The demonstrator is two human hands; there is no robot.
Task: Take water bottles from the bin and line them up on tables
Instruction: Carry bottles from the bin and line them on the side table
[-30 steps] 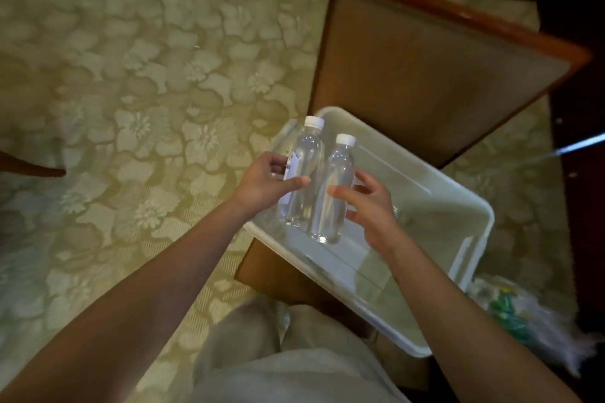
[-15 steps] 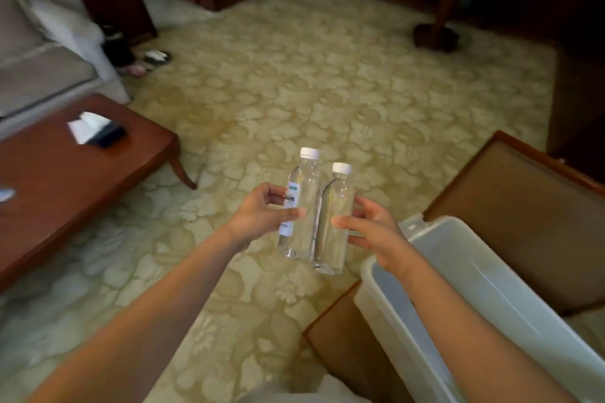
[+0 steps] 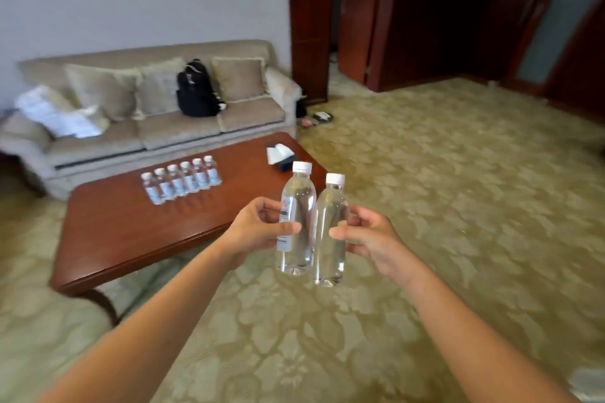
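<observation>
Because a row of bottles (image 3: pixel 181 183) was lined up on the table (image 3: pixel 131 232), two more were held upright, side by side above the carpet (image 3: pixel 458 206). The labelled bottle (image 3: pixel 296 222) was gripped in the left hand (image 3: pixel 258 229) and the plain bottle (image 3: pixel 330 232) in the right hand (image 3: pixel 370 235), seemingly to extend it.

Facing me, a beige sofa (image 3: pixel 183 129) carries a black backpack (image 3: pixel 196 90) at its middle and a white bundle (image 3: pixel 55 114) at its left end. A tissue box (image 3: pixel 280 156) sits at the far right corner of the table (image 3: pixel 131 232). Slippers (image 3: pixel 317 118) lie on the carpet (image 3: pixel 458 206) by the sofa.
</observation>
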